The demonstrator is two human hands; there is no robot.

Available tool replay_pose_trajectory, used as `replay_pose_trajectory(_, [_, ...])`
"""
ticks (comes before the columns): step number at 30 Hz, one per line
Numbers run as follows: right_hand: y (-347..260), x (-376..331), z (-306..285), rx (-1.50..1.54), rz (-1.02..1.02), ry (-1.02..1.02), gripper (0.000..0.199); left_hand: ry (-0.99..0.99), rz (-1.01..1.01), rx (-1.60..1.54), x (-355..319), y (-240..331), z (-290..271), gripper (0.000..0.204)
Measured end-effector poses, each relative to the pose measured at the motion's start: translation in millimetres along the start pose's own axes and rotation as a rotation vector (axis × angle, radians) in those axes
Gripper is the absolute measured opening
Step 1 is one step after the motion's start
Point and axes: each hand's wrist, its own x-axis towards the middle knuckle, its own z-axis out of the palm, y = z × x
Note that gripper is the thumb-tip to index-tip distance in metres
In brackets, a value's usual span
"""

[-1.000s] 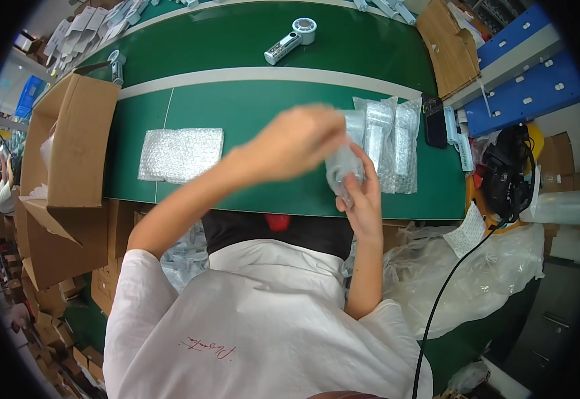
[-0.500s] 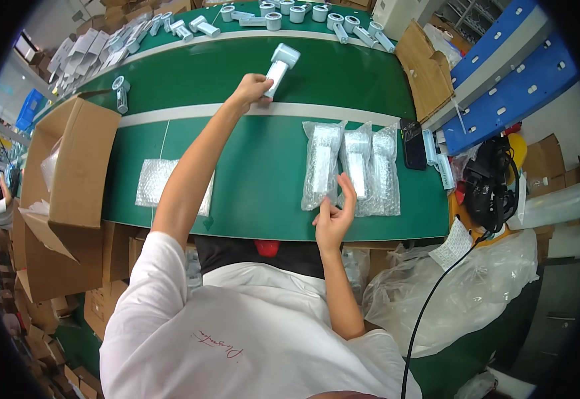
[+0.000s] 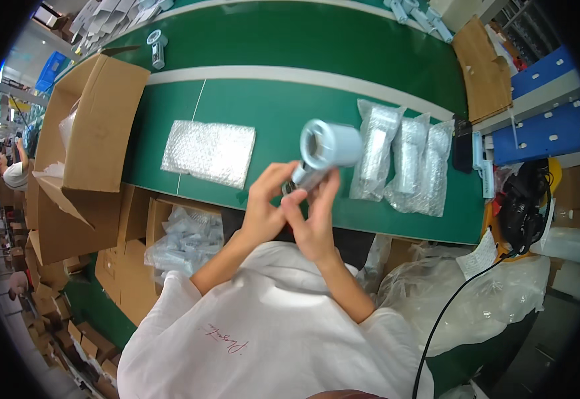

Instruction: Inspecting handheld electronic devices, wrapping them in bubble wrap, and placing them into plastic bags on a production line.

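Observation:
Both hands hold a pale blue handheld device with a thick round head and a narrower handle (image 3: 340, 144) above the table's near edge. My left hand (image 3: 265, 207) closes round the handle's left side. On the other side, the thumb and fingers of my right hand (image 3: 313, 225) grip the same handle, which they partly hide. A flat bubble-wrap pouch (image 3: 209, 151) lies to the left of the hands. To the right lie three similar devices in bubble bags, a left one (image 3: 376, 149), a middle one (image 3: 408, 159) and a right one (image 3: 438, 169).
A tall open cardboard box (image 3: 107, 126) stands at the left edge. Beyond a white rail (image 3: 270, 74), one device (image 3: 157, 50) rests on a green belt (image 3: 303, 40). A phone (image 3: 462, 147) lies at right. Below are a carton of wrapped pieces (image 3: 187, 239) and plastic sheeting (image 3: 463, 299).
My left hand has brought the device back from the far belt toward my body. My right hand has left the bagged devices and now grips it too. The view has shifted.

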Motion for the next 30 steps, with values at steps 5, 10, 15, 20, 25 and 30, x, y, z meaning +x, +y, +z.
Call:
replay_pose_trajectory(5, [4.5,5.6,-24.7,0.927,0.797,-0.161,0.071,-0.067,0.079,0.334,-14.3,15.9,-52.0,0.02])
replay_pose_trajectory(10, [18.2,1.1,-34.2,1.274,0.79,-0.393,0.077,0.122,-0.1,0.801,5.3,-17.1,-91.2,0.019])
replay_pose_trajectory(15, [20.2,-4.2,-38.9,1.192,0.796,-0.447,0.078,0.084,-0.055,0.953,6.3,-37.1,-100.3,0.015])
replay_pose_trajectory(20, [23.0,-2.6,-35.7,1.105,0.747,-0.453,0.067,0.081,-0.192,0.822,12.3,-33.9,-106.5,0.017])
replay_pose_trajectory(25, [23.9,6.9,-28.0,0.283,0.644,-0.534,0.059,0.074,-0.237,0.606,12.2,-30.4,-118.8,0.015])
replay_pose_trajectory(30, [18.5,24.7,17.5,-0.007,0.141,-0.435,0.05,0.037,-0.329,0.605,17.4,-40.9,-125.9,0.014])
